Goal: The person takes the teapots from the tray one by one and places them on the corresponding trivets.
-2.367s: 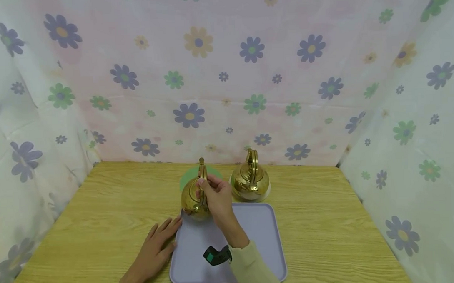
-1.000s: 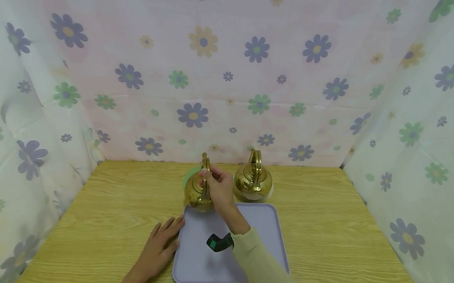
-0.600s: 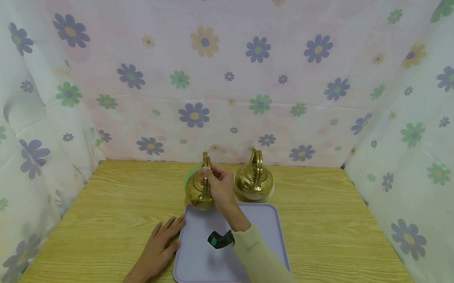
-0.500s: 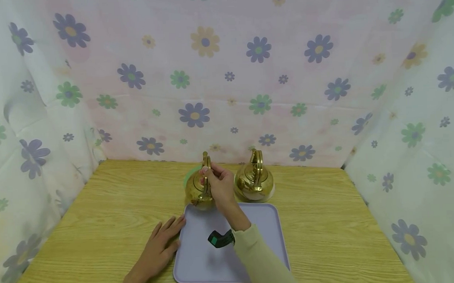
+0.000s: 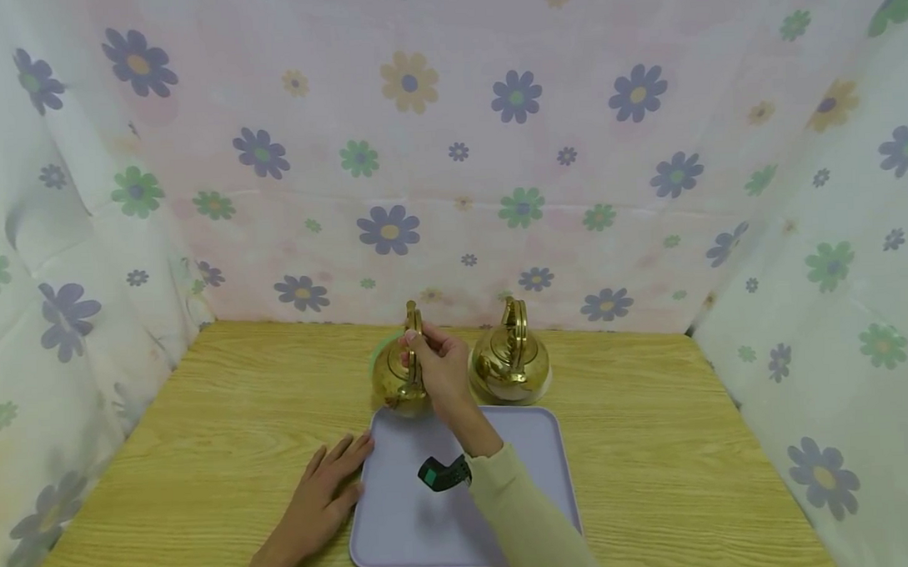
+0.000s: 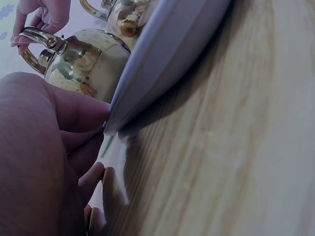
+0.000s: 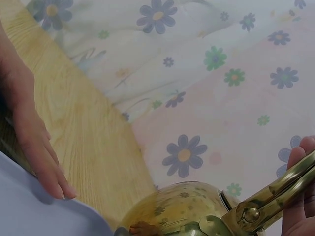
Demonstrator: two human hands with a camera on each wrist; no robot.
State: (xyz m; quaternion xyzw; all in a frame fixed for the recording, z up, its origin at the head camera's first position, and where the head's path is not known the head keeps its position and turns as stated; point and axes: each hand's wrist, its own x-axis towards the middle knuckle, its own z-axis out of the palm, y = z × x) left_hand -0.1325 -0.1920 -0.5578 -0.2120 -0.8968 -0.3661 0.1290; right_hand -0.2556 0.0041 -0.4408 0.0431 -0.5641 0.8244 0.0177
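Observation:
My right hand [image 5: 448,377] grips the upright handle of a shiny gold kettle [image 5: 392,387], thumb on the near side. The kettle's base overlaps the far left corner of a lavender tray [image 5: 402,527] in the head view. A green round mat [image 5: 377,351] lies behind it, mostly hidden. In the right wrist view the kettle [image 7: 172,209] shows its round body and handle hinge. My left hand [image 5: 317,498] rests on the table with fingers extended, fingertips at the tray's left edge. The left wrist view shows those fingers right against the tray rim [image 6: 142,64].
A second gold kettle [image 5: 505,369] stands at the right on a pale round mat [image 5: 546,389]. Flower-print curtains [image 5: 458,183] enclose the back and sides of the wooden table [image 5: 656,477]. A black strap device [image 5: 441,474] sits at my right wrist, above the tray.
My right hand has carried the kettle back, away from the tray, so that it covers more of the green mat. In the last half second it barely moves. The left hand stays at the tray.

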